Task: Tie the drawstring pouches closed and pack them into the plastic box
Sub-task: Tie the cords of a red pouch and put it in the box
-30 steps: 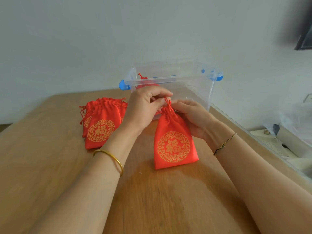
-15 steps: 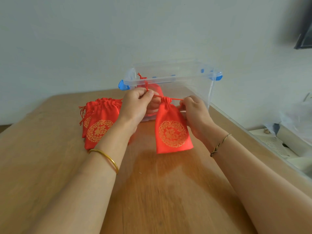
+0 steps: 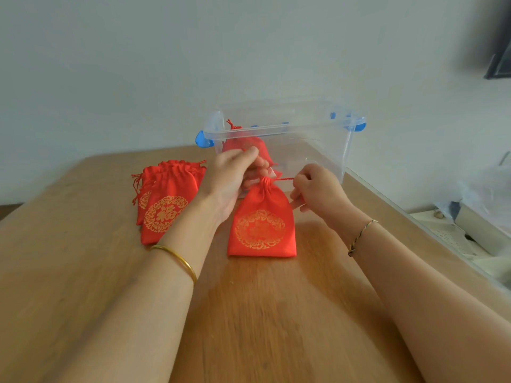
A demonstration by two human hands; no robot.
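Between the two grips, the pouch (image 3: 261,225) stands neck-up. Its long axis runs from the gathered neck down and back toward the person, and its bottom edge is at the desk (image 3: 249,322); whether it touches cannot be told. From the neck a short stretch of cord (image 3: 284,178) runs sideways, crosswise to that axis, into the right grip (image 3: 315,189), which is clenched on it just beside the neck. The left grip (image 3: 235,178) lies closer, touching the neck from the other side. Its thumb is pressed to its curled fingers, evidently pinching the cord's other end, which those fingers hide. The knot appears not yet finished: the next pull would run outward along the cord line, each grip away from the neck.

Just beyond both grips stands the plastic box (image 3: 279,128), open-topped, its rim above the level of the grips. A tied pouch (image 3: 243,143) already lies inside, directly behind the left grip. Packing would therefore mean lifting the pouch up and away from the person. Outside the left grip, a pile of pouches (image 3: 168,205) lies flat on the desk, necks pointing away.
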